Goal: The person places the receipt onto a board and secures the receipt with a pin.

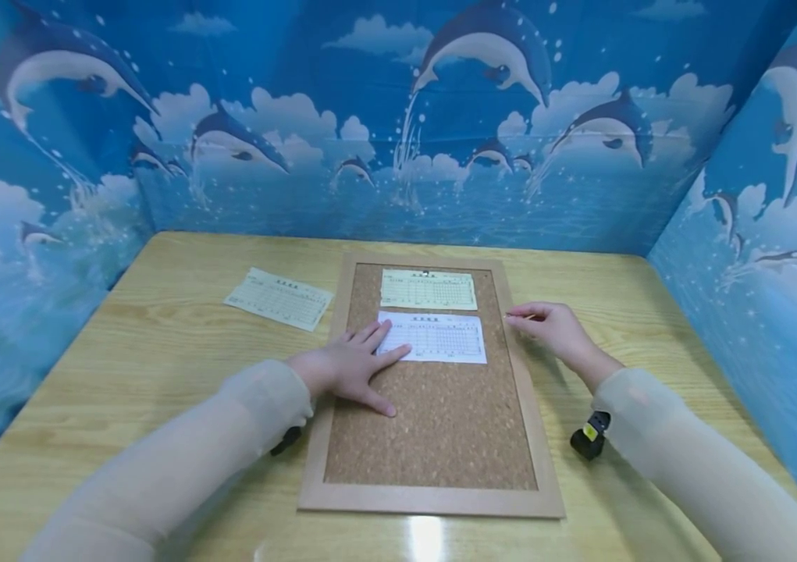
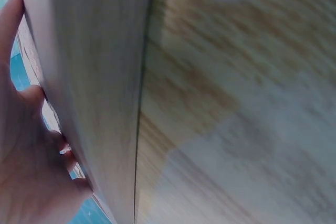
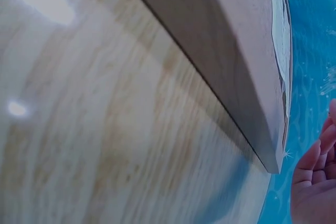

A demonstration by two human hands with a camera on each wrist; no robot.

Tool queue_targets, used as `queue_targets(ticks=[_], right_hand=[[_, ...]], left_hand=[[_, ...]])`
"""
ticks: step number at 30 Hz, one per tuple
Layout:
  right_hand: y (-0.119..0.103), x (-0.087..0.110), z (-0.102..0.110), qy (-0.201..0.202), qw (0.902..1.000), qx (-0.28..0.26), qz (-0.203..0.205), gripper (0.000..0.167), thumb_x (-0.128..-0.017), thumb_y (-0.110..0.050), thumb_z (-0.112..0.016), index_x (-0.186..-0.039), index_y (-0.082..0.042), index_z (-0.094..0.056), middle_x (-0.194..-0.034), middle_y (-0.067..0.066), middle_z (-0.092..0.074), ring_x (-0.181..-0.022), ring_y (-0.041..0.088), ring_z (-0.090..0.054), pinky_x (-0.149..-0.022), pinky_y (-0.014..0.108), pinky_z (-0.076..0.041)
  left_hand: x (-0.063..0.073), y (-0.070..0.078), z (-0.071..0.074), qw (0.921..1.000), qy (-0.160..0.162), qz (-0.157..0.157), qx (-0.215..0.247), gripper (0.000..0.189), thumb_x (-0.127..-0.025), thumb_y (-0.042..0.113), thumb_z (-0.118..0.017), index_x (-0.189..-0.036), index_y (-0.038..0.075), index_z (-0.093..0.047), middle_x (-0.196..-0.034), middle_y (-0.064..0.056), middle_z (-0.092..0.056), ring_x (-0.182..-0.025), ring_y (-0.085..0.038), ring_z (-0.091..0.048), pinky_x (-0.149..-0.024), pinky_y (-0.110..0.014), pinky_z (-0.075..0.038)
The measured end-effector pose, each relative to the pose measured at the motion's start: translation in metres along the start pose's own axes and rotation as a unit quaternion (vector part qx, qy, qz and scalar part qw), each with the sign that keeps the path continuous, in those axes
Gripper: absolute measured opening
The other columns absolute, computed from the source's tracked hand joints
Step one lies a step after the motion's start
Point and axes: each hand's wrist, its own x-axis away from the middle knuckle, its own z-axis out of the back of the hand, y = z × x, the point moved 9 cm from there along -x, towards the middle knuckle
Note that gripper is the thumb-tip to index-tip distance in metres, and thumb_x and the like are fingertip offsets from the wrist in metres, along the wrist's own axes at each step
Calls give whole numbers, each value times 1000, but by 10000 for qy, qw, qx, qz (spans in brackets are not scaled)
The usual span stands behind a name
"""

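A framed corkboard (image 1: 433,437) lies flat on the table. On its upper part is a pale yellow-green printed form (image 1: 428,290), with a small dark spot like a pin at its top edge. Just below lies a white printed form (image 1: 440,339). My left hand (image 1: 352,367) rests with spread fingers on the white form's left side and the cork. Beside the frame's right edge, my right hand (image 1: 558,336) is raised and pinches a tiny pin-like thing (image 1: 508,315), too small to make out clearly. In the right wrist view, the right hand (image 3: 317,177) shows curled fingers.
Another pale green printed form (image 1: 281,298) lies tilted on the wooden table (image 1: 159,343), left of the board. A dolphin-printed backdrop (image 1: 342,117) stands around the table's back and sides. The board's raised wooden frame (image 1: 433,499) borders the cork.
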Motion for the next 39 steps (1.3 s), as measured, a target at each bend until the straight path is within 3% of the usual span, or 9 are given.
queue_targets(ticks=[22,39], right_hand=[[-26,-6,-17,-139,9994,-84,296,41,-90,-31,-63,-119,-3,-62,-119,15,-59,-102,26,-53,-82,38,-44],[-32,-12,-21,-149,9996,-97,196,37,-90,-30,-64,-117,-5,-64,-116,13,-60,-101,26,-54,-84,39,-45]], left_hand=[[1,-1,-2,9999,-57,54,79,104,-67,81,-51,-149,39,-4,-154,-5,20,-139,-23,17,-110,-50,0],[0,0,-1,9999,-57,125,68,104,-66,82,-50,-148,40,-4,-154,-4,19,-139,-23,16,-110,-50,1]])
